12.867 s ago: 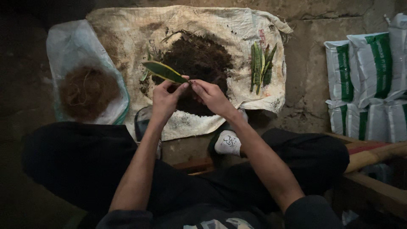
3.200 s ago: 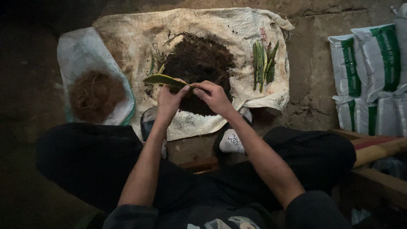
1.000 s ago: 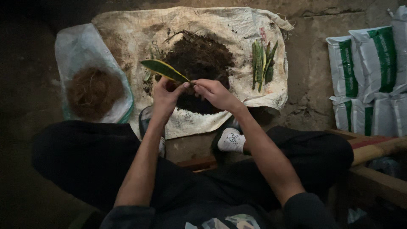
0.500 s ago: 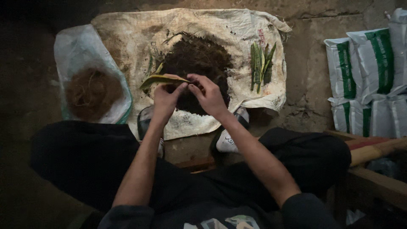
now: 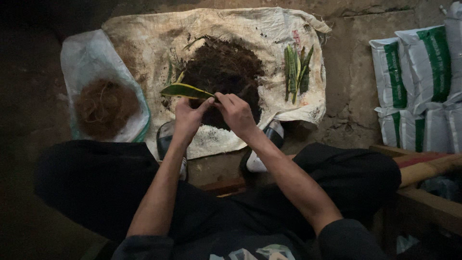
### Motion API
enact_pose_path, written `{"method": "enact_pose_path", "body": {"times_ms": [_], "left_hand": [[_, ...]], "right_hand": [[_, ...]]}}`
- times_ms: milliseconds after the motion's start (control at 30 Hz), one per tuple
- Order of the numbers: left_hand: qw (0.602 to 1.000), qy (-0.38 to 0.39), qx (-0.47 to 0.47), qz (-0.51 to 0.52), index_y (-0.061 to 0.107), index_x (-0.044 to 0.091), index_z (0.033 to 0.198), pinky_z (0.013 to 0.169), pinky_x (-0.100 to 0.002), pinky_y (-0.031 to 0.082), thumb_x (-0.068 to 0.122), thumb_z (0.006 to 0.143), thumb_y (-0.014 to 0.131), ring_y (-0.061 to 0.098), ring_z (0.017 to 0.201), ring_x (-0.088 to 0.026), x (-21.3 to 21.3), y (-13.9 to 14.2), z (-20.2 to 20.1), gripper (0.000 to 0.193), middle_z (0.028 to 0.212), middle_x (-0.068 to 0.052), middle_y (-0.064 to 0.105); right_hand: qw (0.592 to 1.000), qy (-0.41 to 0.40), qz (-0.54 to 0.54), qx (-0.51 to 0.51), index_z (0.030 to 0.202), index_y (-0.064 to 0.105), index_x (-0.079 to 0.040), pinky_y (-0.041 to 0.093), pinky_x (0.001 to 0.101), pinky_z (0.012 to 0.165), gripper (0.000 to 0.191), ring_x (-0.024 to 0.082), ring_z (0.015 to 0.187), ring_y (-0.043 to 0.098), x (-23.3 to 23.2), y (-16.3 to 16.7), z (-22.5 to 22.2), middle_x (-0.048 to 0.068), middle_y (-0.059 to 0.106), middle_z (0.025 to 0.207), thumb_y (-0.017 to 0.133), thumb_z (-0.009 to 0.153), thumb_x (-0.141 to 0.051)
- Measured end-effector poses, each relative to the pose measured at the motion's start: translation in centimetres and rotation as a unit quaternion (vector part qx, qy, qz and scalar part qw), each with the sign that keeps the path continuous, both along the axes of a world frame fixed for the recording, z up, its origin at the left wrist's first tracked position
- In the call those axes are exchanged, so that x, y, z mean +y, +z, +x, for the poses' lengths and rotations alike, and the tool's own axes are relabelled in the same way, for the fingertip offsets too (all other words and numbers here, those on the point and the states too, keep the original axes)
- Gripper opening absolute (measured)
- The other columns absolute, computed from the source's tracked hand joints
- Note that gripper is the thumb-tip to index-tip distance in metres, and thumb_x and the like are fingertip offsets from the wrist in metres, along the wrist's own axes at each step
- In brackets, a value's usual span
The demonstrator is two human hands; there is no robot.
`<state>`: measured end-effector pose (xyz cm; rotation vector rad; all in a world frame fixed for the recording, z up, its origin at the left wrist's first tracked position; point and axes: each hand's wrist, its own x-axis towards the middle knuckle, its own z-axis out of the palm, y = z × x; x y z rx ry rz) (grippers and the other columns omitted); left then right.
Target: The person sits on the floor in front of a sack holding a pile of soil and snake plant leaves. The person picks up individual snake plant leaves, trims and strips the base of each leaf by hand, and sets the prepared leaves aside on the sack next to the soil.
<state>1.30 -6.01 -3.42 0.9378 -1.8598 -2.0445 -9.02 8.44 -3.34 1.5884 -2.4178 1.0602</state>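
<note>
over the sack: both hands meet above the soil heap [image 5: 224, 77], so crumbs fall back onto the woven sack [image 5: 144, 38].
left hand [image 5: 187, 118]: fingers pinching the base of a yellow-edged green leaf cutting [image 5: 185, 90], blade held level, pointing left.
right hand [image 5: 237, 111]: fingertips pressed together at that same base.
spare cuttings [image 5: 296, 70]: laid side by side on the sack's right, apart from the soil.
plastic bag [image 5: 91, 58]: open, holding brown coir fibre [image 5: 103, 106].
white-and-green bags [image 5: 423, 86]: stacked at right, contents hidden.

Leaf [image 5: 185, 90] base vanishes inside both hands' pinch; white sacks [image 5: 423, 91] at three o'clock run off the edge.
</note>
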Motion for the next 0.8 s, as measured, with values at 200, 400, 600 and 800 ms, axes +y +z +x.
{"method": "enact_pose_path", "body": {"times_ms": [200,400,600,800], "left_hand": [[0.997,0.002,0.079,0.016,0.064,0.000,0.110,0.078,-0.028,0.055,0.015,0.096,0.081,0.067,0.086,-0.011,0.5,-0.9,-0.3,0.027,0.094,-0.006,0.069],[0.999,0.033,0.024,0.025,0.068,0.003,0.112,0.079,-0.026,0.057,0.017,0.094,0.079,0.070,0.089,-0.011,-0.2,-0.5,-0.3,0.026,0.097,-0.005,0.075],[0.996,0.051,0.071,0.012,0.068,0.002,0.116,0.083,-0.028,0.056,0.019,0.096,0.078,0.069,0.092,-0.012,-0.5,-0.2,-0.1,0.028,0.101,-0.005,0.074],[0.998,0.034,0.017,-0.040,0.068,0.002,0.118,0.086,-0.030,0.056,0.022,0.099,0.075,0.069,0.098,-0.015,-0.6,0.0,0.0,0.029,0.105,-0.006,0.072]], "right_hand": [[0.999,-0.007,-0.002,-0.044,0.117,0.066,-0.001,0.057,0.0417,0.072,0.023,0.034,0.087,0.071,0.3,-0.7,-0.2,0.016,0.071,0.094,0.075,0.096,-0.004],[0.993,0.032,-0.003,-0.112,0.130,0.063,-0.005,0.060,0.0400,0.082,0.037,0.035,0.099,0.073,-0.2,0.8,-1.1,0.018,0.072,0.113,0.075,0.096,-0.014],[0.954,-0.017,0.033,-0.299,0.137,0.063,-0.008,0.057,0.0307,0.071,0.041,0.016,0.079,0.069,0.2,1.4,-1.8,0.011,0.072,0.098,0.071,0.099,-0.019],[0.912,-0.032,-0.050,-0.405,0.137,0.066,-0.006,0.051,0.0257,0.070,0.033,0.009,0.078,0.059,1.1,-0.4,-2.6,0.002,0.066,0.095,0.059,0.108,-0.018]]}}
